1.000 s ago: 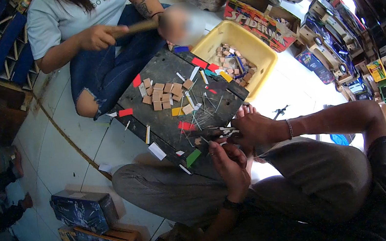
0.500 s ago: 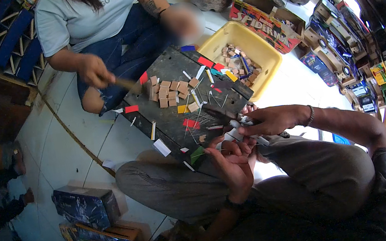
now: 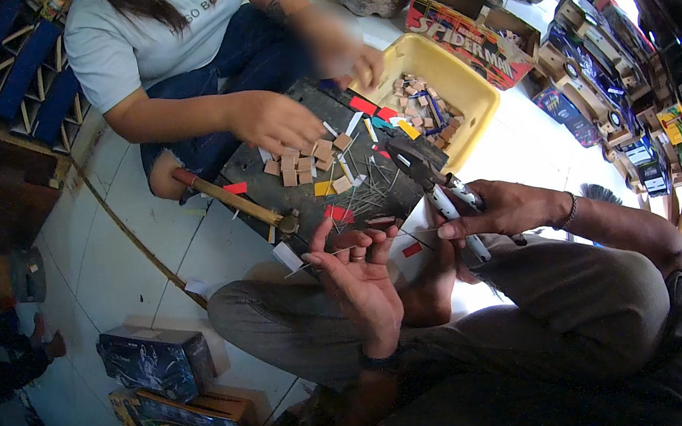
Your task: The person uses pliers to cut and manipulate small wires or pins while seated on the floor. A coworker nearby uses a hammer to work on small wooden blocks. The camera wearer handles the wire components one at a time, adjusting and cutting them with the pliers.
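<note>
My right hand [image 3: 493, 211] is closed around pliers [image 3: 441, 196] with black-and-white handles, their dark jaws pointing up and away over the board. Its thumb is also near one end of a thin wire [image 3: 415, 232]. That wire runs across to my left hand [image 3: 359, 280], whose fingers are bent, palm up, pinching it. More thin wires [image 3: 369, 198] lie scattered on the dark board [image 3: 253, 173] in front of me. Small wooden blocks [image 3: 289, 164] form a cluster there, with a co-worker's hand [image 3: 280, 121] just above them.
A hammer [image 3: 238, 197] lies across the board's left edge. Beyond the board's right corner stands a yellow tub [image 3: 477, 98] of wooden blocks. Behind it is a red printed carton [image 3: 468, 29]. Toy vehicles [image 3: 603, 89] line the right side; boxes [image 3: 157, 361] sit at lower left.
My hands have moved apart, the left going left with the wire, and the pliers have turned upward. The co-worker has put down the hammer and reached to the blocks.
</note>
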